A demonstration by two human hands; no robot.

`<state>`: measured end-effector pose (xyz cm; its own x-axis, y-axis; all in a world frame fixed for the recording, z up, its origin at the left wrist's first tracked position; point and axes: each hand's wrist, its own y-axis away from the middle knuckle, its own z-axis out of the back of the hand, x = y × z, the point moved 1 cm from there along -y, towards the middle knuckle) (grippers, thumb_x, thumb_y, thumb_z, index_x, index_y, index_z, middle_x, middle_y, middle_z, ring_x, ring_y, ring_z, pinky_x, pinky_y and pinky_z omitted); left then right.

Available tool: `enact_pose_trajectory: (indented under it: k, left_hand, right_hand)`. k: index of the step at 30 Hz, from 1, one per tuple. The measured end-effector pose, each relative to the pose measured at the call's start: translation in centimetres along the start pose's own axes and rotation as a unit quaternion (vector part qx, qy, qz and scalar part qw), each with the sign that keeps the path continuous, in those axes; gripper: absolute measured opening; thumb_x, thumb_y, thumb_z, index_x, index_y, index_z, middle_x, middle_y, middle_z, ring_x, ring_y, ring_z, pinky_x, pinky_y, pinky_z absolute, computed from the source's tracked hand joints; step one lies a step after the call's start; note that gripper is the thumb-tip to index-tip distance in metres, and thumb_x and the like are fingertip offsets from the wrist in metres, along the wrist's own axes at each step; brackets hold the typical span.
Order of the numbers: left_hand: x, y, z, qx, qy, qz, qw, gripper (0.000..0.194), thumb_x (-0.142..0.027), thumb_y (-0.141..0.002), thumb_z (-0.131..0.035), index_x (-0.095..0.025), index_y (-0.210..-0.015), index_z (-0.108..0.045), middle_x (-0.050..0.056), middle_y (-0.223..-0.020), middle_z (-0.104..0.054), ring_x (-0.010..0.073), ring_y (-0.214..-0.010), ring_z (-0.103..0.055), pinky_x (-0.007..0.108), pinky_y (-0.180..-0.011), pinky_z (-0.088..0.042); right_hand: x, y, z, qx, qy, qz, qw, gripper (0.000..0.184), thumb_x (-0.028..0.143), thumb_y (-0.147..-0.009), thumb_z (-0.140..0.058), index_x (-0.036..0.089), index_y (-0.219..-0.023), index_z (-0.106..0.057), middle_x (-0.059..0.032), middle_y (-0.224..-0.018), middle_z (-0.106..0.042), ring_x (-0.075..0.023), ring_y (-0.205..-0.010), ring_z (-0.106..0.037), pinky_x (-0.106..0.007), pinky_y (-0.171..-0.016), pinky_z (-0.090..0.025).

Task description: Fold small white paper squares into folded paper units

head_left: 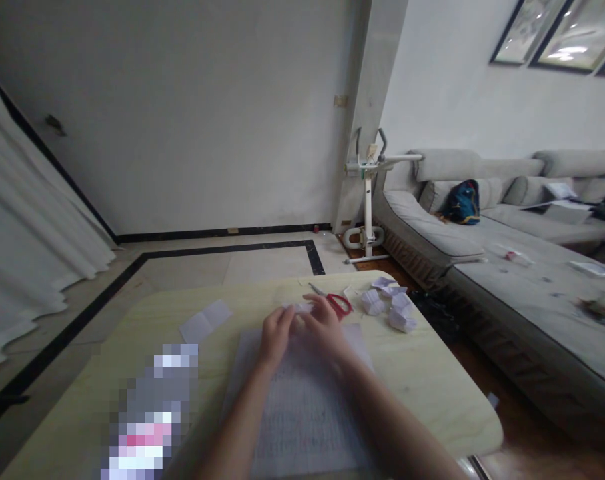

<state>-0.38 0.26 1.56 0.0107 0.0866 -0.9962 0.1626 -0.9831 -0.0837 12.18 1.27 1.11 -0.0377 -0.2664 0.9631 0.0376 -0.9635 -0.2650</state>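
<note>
My left hand [276,335] and my right hand [326,328] are close together over the far part of a large printed sheet [309,417]. Their fingers are pinched on a small piece of white paper [298,308], mostly covered and blurred. Just beyond my right hand lie scissors [339,306] with red handles, blades pointing to the far left. Several folded white paper pieces [373,302] sit right of the scissors. On the left of the table rests a flat, creased slip of paper [207,321].
The pale wooden table [432,393] has rounded corners. A pixelated patch [149,417] covers something at its left. Beyond the right edge are a black bag [435,317] and a long grey sofa [542,293]. Exercise equipment [367,200] stands behind the table, and a white curtain [22,247] hangs left.
</note>
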Motion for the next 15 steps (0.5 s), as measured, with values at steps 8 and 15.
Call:
enact_pose_trajectory:
  k: [8, 15]
  left_hand:
    - [0.3, 0.1, -0.2, 0.01, -0.04, -0.012, 0.999, 0.04, -0.051, -0.077, -0.054, -0.014, -0.064, -0.06, 0.0, -0.055, -0.056, 0.0117, -0.051, -0.052, 0.02, -0.047, -0.039]
    - [0.3, 0.2, -0.4, 0.019, -0.01, -0.005, 1.0, 0.044, -0.052, -0.08, -0.049, -0.014, -0.063, -0.06, 0.0, -0.051, -0.058, 0.011, -0.045, -0.052, 0.02, -0.046, -0.041]
  right_hand:
    - [0.5, 0.1, 0.1, -0.028, 0.069, 0.035, 0.997, 0.022, 0.02, -0.073, -0.057, 0.017, -0.095, -0.061, -0.0014, -0.073, -0.059, -0.0129, -0.059, -0.05, -0.024, -0.055, -0.041]
    - [1.4, 0.4, 0.3, -0.031, 0.127, 0.101, 0.986, 0.017, 0.018, -0.076, -0.054, 0.018, -0.09, -0.063, -0.0048, -0.082, -0.062, -0.015, -0.065, -0.054, -0.027, -0.06, -0.044]
